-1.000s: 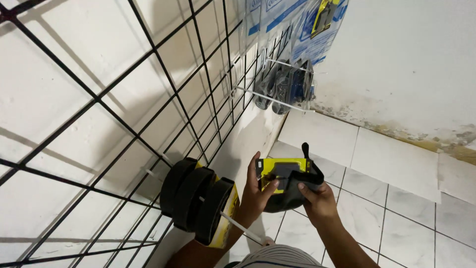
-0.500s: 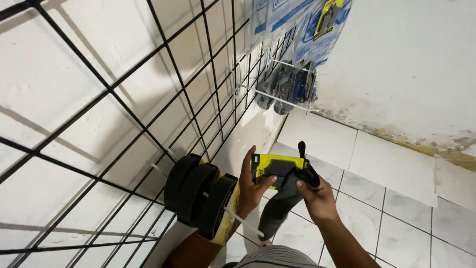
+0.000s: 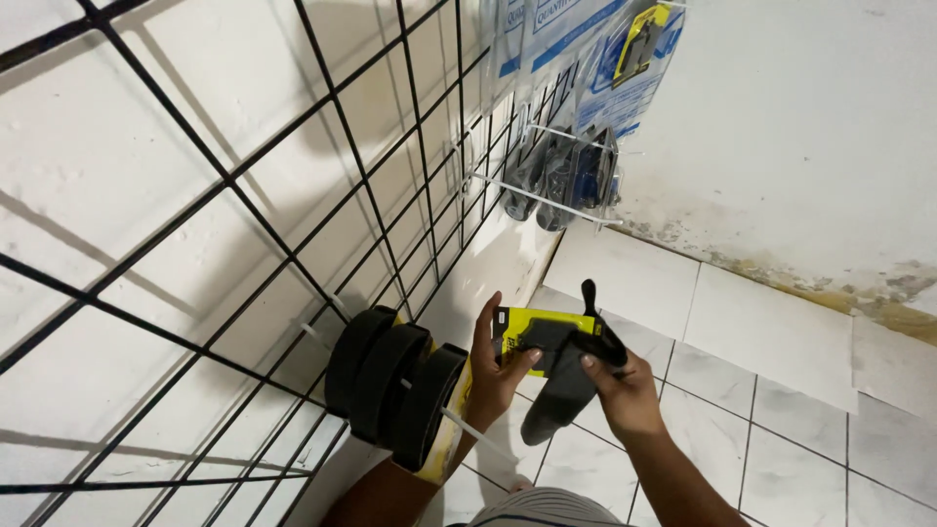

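Two hands meet on one thing: a black fabric strap folded through a yellow card header point(image 3: 547, 337). The left hand point(image 3: 493, 376) closes on the card's left edge, thumb across its face, and its fingers curl behind. The right hand point(image 3: 620, 390) pinches the black part just right of the card, with its fingers shut on the fabric. The strap's long axis runs down and to the left from that pinch, its loose end hanging below the card over the white tiled floor point(image 3: 781, 429). Left of the card, close to the left forearm, three black rolled bands point(image 3: 395, 385) sit on a white peg. Farther up, the black wire grid panel point(image 3: 322, 195) carries dark packaged goods on a white hook point(image 3: 561, 176).
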